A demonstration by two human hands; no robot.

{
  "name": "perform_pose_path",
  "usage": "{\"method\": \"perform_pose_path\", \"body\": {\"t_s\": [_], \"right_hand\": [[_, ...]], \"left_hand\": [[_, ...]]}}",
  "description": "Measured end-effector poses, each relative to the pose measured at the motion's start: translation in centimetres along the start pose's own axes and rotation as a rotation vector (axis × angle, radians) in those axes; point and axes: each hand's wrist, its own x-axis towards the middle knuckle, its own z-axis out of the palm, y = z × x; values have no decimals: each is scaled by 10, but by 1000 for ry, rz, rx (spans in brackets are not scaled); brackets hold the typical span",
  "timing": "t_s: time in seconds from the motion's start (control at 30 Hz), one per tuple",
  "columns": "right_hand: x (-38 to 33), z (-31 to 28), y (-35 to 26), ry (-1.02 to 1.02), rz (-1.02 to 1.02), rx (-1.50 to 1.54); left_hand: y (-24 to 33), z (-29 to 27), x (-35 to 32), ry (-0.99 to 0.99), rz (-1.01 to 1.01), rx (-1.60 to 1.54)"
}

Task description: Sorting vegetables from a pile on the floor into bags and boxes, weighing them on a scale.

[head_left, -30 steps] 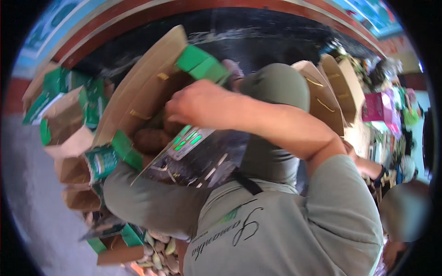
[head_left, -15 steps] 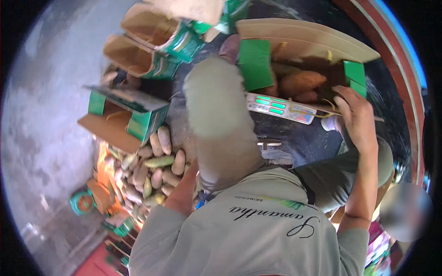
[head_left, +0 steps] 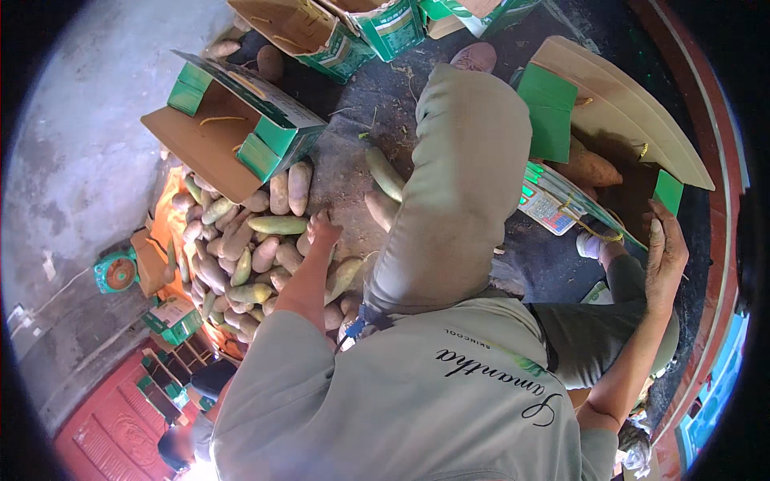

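The pile of sweet potatoes (head_left: 241, 256) lies at centre left of the frame, most of the tubers with their long axes running roughly up and down the picture, though one greenish tuber (head_left: 277, 225) just above the left hand (head_left: 322, 230) lies crosswise, its ends pointing left and right. The left hand rests on the pile's right edge with fingers curled down onto the tubers; whether it grips one cannot be told. The pile's lower part is hidden behind the arm and the grey shirt (head_left: 417, 401).

At right, the right hand (head_left: 666, 252) lies flat, fingers together and straight, against the edge of an open cardboard box (head_left: 634, 112) with green flaps. Inside it one sweet potato (head_left: 589, 168) shows, pointing left-right; the rest is in shadow. A weighing scale (head_left: 549, 204) beneath the box is partly covered. Another open box (head_left: 233, 120) lies at upper left.
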Motion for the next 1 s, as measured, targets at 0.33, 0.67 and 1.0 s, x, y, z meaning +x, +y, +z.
{"method": "perform_pose_path", "body": {"t_s": [0.33,0.67,1.0], "right_hand": [[7,4,2,51,55,-18],[14,4,-5,82,-24,-37],[1,-1,-7,119,-136,-71]], "left_hand": [[100,27,5,-35,558,251],[82,53,29,149,673,390],[93,34,-12,279,996,487]]}}
